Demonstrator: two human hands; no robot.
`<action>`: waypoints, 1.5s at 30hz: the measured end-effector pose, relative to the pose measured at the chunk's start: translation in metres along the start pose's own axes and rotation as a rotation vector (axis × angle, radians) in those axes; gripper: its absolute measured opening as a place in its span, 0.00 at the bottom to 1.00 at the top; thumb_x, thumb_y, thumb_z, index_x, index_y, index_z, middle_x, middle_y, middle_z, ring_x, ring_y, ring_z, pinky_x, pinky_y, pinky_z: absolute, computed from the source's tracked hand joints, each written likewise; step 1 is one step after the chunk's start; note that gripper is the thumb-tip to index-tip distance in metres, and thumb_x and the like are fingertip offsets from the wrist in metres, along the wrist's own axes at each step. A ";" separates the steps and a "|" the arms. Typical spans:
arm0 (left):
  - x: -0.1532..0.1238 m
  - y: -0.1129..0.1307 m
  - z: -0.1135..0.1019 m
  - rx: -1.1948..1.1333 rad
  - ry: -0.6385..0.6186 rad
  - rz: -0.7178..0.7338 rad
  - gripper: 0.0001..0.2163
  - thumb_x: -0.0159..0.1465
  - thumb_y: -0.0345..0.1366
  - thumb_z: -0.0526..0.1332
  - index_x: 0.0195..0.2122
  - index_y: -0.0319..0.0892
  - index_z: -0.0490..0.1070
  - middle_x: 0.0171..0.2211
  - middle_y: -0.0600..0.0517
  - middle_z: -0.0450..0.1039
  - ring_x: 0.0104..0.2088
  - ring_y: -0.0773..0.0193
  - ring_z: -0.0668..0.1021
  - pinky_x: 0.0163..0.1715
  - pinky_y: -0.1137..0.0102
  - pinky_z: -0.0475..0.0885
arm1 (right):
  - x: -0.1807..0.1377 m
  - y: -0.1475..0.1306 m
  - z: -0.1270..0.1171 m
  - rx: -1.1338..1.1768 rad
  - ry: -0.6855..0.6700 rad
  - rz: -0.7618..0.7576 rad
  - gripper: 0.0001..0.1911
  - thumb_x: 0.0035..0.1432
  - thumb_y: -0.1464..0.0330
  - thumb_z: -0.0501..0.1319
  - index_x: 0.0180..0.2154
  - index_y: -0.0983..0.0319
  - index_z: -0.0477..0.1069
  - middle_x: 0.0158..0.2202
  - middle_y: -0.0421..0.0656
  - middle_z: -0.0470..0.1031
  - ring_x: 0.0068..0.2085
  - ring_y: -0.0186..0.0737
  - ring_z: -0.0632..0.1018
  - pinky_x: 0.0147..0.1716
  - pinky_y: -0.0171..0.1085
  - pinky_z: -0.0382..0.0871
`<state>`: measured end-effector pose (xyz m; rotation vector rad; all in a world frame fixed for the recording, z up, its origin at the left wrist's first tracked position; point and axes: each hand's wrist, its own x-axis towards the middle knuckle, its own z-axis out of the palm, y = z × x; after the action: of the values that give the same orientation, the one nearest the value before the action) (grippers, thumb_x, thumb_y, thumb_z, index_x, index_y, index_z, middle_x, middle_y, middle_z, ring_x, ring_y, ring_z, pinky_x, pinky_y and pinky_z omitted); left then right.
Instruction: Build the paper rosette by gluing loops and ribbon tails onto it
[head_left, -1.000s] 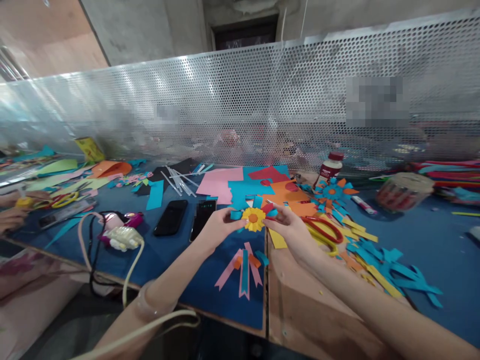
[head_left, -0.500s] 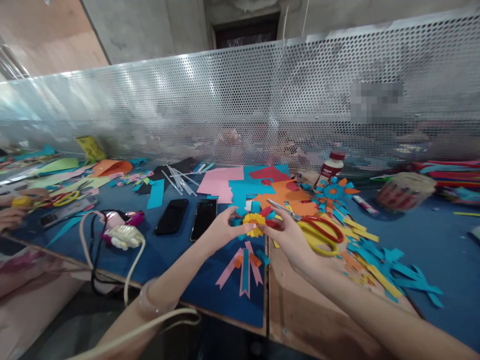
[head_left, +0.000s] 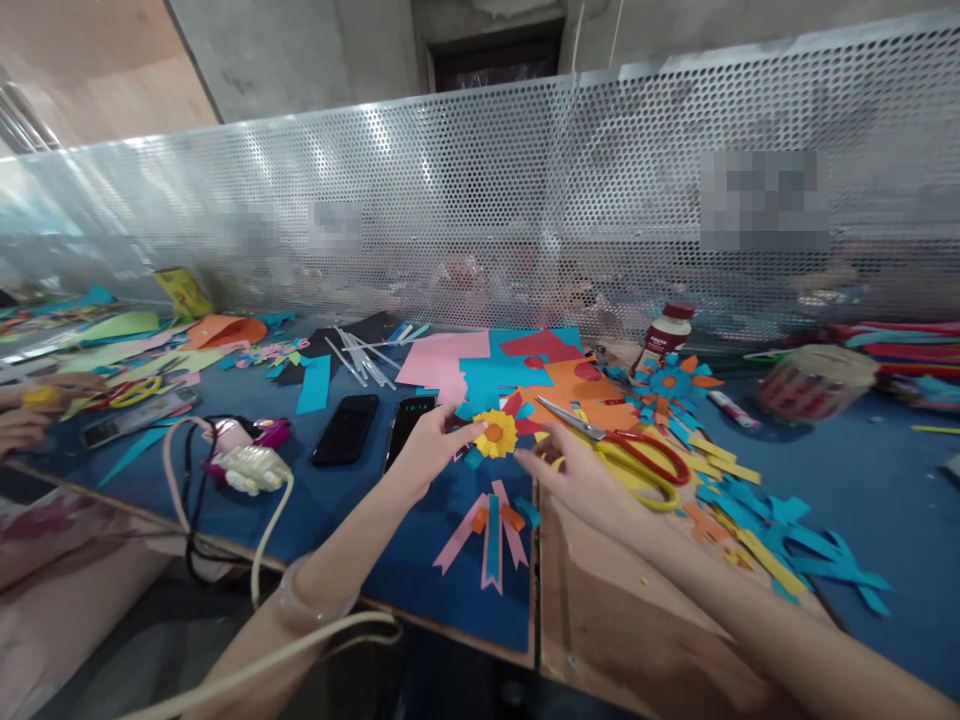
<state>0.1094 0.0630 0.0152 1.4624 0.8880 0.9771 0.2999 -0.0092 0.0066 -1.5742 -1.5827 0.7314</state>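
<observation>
A paper flower [head_left: 496,434] with a yellow ruffled centre and blue and red petals is pinched at its left edge by my left hand [head_left: 433,442]. My right hand [head_left: 570,468] hovers just right of the flower, fingers apart and apparently holding nothing. Below the flower, pink and blue paper ribbon tails [head_left: 491,540] with notched ends lie on the blue mat. Red-and-yellow-handled scissors [head_left: 637,455] rest beyond my right hand, blades toward the flower. Another blue and orange paper flower [head_left: 670,382] lies farther right.
Two phones [head_left: 345,430] and a glue gun with cables [head_left: 251,468] lie left. Coloured paper sheets [head_left: 442,358], glue sticks [head_left: 362,358] and a bottle [head_left: 666,335] stand toward the perforated metal partition [head_left: 480,200]. Blue strips [head_left: 810,550] lie right. Another person's hand [head_left: 30,425] works at far left.
My right hand has let go of the flower and drawn slightly right. The flower has shifted a little left and up, its yellow centre now uncovered, still in my left hand.
</observation>
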 end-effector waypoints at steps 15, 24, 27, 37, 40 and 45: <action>0.000 0.003 0.001 -0.160 -0.029 -0.100 0.18 0.53 0.44 0.67 0.41 0.39 0.72 0.35 0.48 0.77 0.31 0.63 0.78 0.27 0.72 0.71 | -0.017 -0.004 -0.003 -0.794 -0.132 -0.241 0.19 0.55 0.74 0.54 0.50 0.61 0.66 0.36 0.47 0.75 0.38 0.44 0.75 0.32 0.36 0.61; 0.002 -0.002 -0.002 -0.170 -0.019 -0.119 0.16 0.48 0.37 0.70 0.36 0.39 0.71 0.32 0.52 0.75 0.29 0.67 0.76 0.25 0.76 0.67 | -0.021 0.001 -0.014 -0.734 -0.331 -0.125 0.11 0.52 0.63 0.61 0.22 0.61 0.66 0.23 0.42 0.71 0.25 0.39 0.71 0.22 0.35 0.49; 0.002 -0.004 -0.003 -0.178 -0.027 -0.121 0.15 0.47 0.36 0.71 0.35 0.39 0.72 0.32 0.52 0.75 0.31 0.66 0.77 0.26 0.76 0.68 | -0.019 0.003 -0.014 -0.654 -0.343 -0.133 0.06 0.51 0.67 0.60 0.23 0.60 0.68 0.22 0.39 0.71 0.23 0.35 0.69 0.21 0.34 0.50; 0.002 -0.003 -0.003 -0.343 -0.097 -0.271 0.14 0.50 0.34 0.70 0.37 0.37 0.72 0.38 0.45 0.77 0.36 0.56 0.80 0.30 0.67 0.77 | -0.009 0.001 -0.013 -0.471 -0.189 -0.173 0.03 0.55 0.69 0.57 0.29 0.60 0.65 0.26 0.39 0.72 0.27 0.34 0.70 0.26 0.32 0.59; 0.003 -0.002 -0.002 -0.405 -0.154 -0.363 0.13 0.52 0.34 0.68 0.38 0.35 0.73 0.41 0.40 0.76 0.39 0.52 0.80 0.35 0.61 0.79 | -0.005 0.003 -0.014 -0.456 -0.152 -0.210 0.04 0.56 0.66 0.57 0.32 0.60 0.65 0.27 0.38 0.72 0.27 0.34 0.71 0.26 0.31 0.60; 0.004 -0.006 0.000 -0.436 -0.189 -0.439 0.13 0.54 0.31 0.67 0.40 0.34 0.73 0.43 0.40 0.76 0.42 0.50 0.79 0.39 0.56 0.78 | -0.006 0.009 -0.006 -0.596 -0.120 -0.216 0.01 0.55 0.72 0.57 0.31 0.61 0.64 0.30 0.44 0.72 0.30 0.39 0.71 0.27 0.35 0.57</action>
<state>0.1105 0.0670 0.0095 0.9191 0.7558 0.6386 0.3096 -0.0154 0.0017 -1.7433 -2.1545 0.2436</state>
